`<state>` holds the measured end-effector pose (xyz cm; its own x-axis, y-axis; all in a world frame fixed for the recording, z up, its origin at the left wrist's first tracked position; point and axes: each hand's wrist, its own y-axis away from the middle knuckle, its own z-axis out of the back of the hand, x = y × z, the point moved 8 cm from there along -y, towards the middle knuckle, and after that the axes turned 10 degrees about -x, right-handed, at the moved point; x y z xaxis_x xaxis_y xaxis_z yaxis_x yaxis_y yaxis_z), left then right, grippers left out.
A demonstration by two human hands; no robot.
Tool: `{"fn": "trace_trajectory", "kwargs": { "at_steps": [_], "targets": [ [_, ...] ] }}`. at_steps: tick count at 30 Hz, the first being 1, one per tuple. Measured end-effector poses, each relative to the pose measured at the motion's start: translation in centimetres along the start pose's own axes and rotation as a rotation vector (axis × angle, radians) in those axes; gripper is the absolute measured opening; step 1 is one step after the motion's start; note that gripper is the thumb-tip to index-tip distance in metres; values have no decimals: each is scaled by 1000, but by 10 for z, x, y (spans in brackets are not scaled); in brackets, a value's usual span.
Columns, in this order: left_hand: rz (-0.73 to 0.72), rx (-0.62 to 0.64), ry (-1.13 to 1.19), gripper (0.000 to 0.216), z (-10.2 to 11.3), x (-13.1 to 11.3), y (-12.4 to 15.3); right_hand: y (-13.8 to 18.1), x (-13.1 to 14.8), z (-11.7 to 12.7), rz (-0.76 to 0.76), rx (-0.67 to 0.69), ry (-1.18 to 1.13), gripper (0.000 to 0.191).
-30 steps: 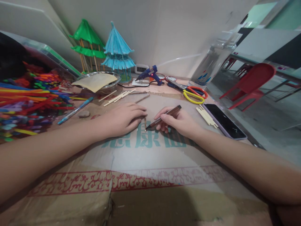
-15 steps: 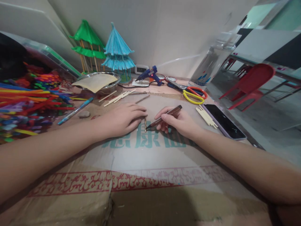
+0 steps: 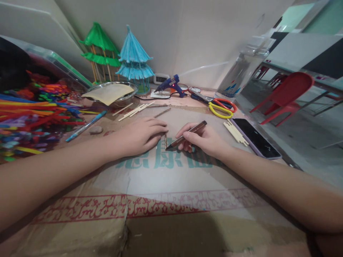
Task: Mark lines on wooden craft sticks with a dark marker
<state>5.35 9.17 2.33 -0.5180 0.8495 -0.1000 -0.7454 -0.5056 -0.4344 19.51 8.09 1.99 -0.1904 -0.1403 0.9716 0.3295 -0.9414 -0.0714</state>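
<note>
My left hand (image 3: 143, 137) lies palm down on the cardboard, its fingertips holding down the far end of a short thin wooden stick (image 3: 165, 141). This stick is stained brown. In my right hand (image 3: 202, 139) is a brown marker (image 3: 191, 135), gripped between thumb and fingers, its dark tip touching the stick near its near end. Beyond my left hand lies another brown stick (image 3: 162, 112). Several pale sticks (image 3: 136, 111) rest behind that hand, and a bundle of short pale sticks (image 3: 235, 132) lies right of my right hand.
Colourful pipe cleaners (image 3: 34, 117) pile up at left, near a blue pen (image 3: 86, 126). Behind stand a green model pavilion (image 3: 100, 43), a blue one (image 3: 135, 53) and a blue glue gun (image 3: 171, 85). Scissors (image 3: 221, 107), a phone (image 3: 255, 137) and a clear bottle (image 3: 235, 75) are at right.
The marker tip has slid slightly toward me along the stick, and the marker has tilted a little with my right hand. My left hand stays in place.
</note>
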Motion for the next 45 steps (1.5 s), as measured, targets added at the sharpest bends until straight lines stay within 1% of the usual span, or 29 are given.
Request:
{"fn": "trace_trajectory", "kwargs": {
  "at_steps": [5,11,14,16,20,26,31,37,42,45],
  "targets": [
    [-5,-2,-5,38,-1,1,0,-2,-1,3,16,-55,0,24],
    [3,-6,-3,38,0,0,0,0,0,-1,0,4,12,24],
    [2,-2,-5,38,0,0,0,0,1,-1,0,11,14,24],
    [-2,0,-7,39,0,0,0,-1,0,0,2,-16,13,25],
    [-4,7,-17,39,-1,1,0,-4,-2,7,0,-113,8,22],
    [-24,-7,-22,39,1,-1,0,-5,-4,10,-2,-166,22,18],
    [-22,-2,-15,39,0,-1,0,-4,-2,8,-5,-127,40,15],
    [-7,0,-6,40,-1,0,0,-3,-3,2,4,-55,35,23],
    [-9,1,-11,39,0,-1,0,-5,-3,9,0,-145,26,19],
    [-10,1,-18,39,0,0,0,-5,-3,10,-4,-157,22,18]
  ]
}}
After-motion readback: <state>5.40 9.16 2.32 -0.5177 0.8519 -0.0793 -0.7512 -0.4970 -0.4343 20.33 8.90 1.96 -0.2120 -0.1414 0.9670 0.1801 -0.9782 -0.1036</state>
